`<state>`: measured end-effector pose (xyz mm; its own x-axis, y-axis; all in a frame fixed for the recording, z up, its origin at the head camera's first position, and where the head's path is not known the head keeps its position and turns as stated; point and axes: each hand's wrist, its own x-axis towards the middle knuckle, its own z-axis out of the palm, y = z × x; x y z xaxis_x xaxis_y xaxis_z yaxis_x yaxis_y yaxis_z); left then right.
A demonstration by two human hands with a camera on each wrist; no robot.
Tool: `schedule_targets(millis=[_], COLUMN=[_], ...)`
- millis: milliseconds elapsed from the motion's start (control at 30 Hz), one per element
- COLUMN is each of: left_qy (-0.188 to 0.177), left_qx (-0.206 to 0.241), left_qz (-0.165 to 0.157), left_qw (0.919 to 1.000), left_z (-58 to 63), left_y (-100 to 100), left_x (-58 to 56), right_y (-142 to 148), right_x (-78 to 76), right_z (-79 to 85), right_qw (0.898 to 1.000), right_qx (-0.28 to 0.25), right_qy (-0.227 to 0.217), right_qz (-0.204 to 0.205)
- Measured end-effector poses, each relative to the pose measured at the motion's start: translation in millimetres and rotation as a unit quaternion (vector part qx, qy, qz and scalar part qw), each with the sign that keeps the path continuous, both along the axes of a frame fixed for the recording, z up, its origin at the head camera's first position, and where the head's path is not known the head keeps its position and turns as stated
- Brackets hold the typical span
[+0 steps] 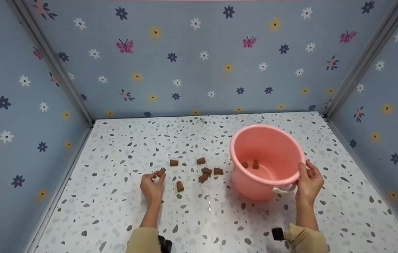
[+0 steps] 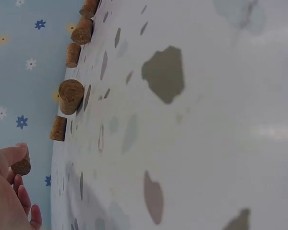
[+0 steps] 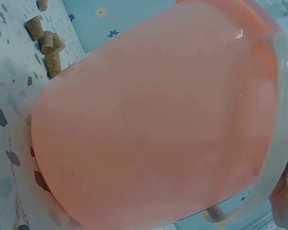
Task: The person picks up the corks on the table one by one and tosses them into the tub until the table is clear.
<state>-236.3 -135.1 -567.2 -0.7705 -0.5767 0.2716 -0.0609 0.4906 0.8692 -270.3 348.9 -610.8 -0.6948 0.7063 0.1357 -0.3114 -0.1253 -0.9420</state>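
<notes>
Between thumb and fingers my left hand pinches a brown cork, held over the left part of the table; the left wrist view shows the same cork at the fingertips. With my right hand I grip the rim of a pink bucket on its right side. The bucket leans a little, its mouth toward me, and two corks lie inside on its bottom. A white handle hangs at the near rim. Several loose corks lie between the left hand and bucket, among them one cork nearest that hand.
The speckled white tabletop is enclosed by blue flowered panels at the back and both sides. Corks cluster just left of the bucket. Dark straps show at both cuffs.
</notes>
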Motion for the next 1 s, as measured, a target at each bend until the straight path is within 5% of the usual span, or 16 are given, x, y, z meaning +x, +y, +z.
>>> schedule_targets(millis=[267, 300, 400, 500, 533, 667, 1000], left_qy=[0.050, 0.056, 0.076, 0.096, 0.103, 0.130, 0.151], left_qx=[0.018, 0.020, 0.026, 0.035, 0.038, 0.046, 0.053], left_qz=[-0.031, -0.036, -0.050, -0.067, -0.073, -0.095, -0.154], left_qw=[0.9981, 0.9976, 0.9955, 0.9925, 0.9912, 0.9858, 0.9751], left_z=[17.6, 19.8, 26.9, 33.7, 36.3, 45.6, 73.4], left_y=[18.1, 20.7, 28.3, 36.0, 38.5, 47.8, 72.7], left_x=[-0.6, -0.7, -0.7, 0.4, 0.9, 2.6, 4.6], right_y=[-4.2, -13.5, -13.3, -12.3, -3.1, -2.9, -36.8], right_x=[3.2, 13.7, 14.5, 12.9, 2.6, 1.9, 35.9], right_z=[8.5, 25.0, 26.4, 22.4, 5.5, 3.5, 70.7], right_qw=[1.000, 0.999, 0.999, 0.999, 0.999, 1.000, 0.997], right_qx=[-0.003, -0.021, -0.029, -0.023, -0.005, -0.004, -0.029], right_qy=[-0.024, -0.019, -0.027, -0.028, -0.032, -0.016, -0.064], right_qz=[0.004, 0.023, 0.029, 0.022, 0.005, 0.005, 0.021])
